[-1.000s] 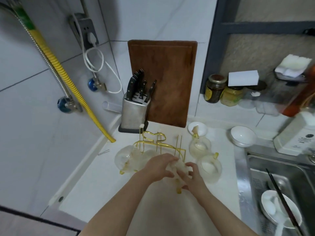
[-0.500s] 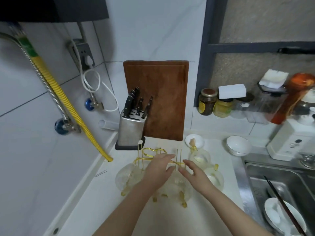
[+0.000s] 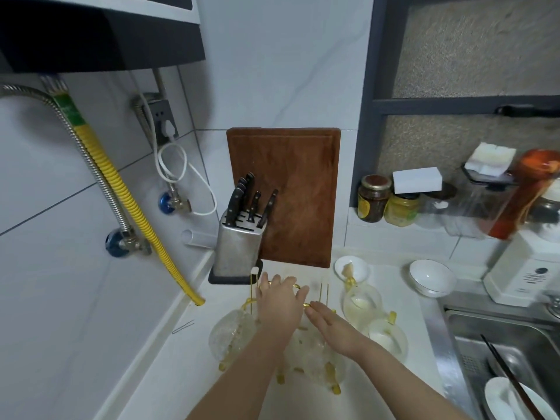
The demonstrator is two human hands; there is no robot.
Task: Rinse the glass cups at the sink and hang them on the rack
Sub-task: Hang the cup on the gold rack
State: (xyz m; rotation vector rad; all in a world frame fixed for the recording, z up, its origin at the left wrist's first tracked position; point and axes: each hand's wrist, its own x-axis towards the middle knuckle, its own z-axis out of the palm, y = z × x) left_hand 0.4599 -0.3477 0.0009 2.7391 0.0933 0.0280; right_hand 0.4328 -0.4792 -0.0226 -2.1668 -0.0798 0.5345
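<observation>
Looking down at the white desk [image 3: 169, 374], we see our left hand [image 3: 280, 301] lying over the top of the gold wire rack [image 3: 253, 300], fingers [image 3: 268, 281] bent over its upper loop; whether they truly grasp the wire we cannot tell. Our right hand [image 3: 331, 327] is released, fingers straight and flat, fingertips touching the rack's rail just beside the left hand. Glass cups with yellow handles hang around the rack: one cup [image 3: 230, 334] on the left, another [image 3: 315, 359] beneath our wrists. Two more glass cups [image 3: 360, 301] stand on the desk to the right, near a small white bowl [image 3: 431, 277]. Behind the rack stand a knife block [image 3: 238, 247] and a wooden cutting board [image 3: 291, 192]. The sink [image 3: 509, 353] lies at far right.
</observation>
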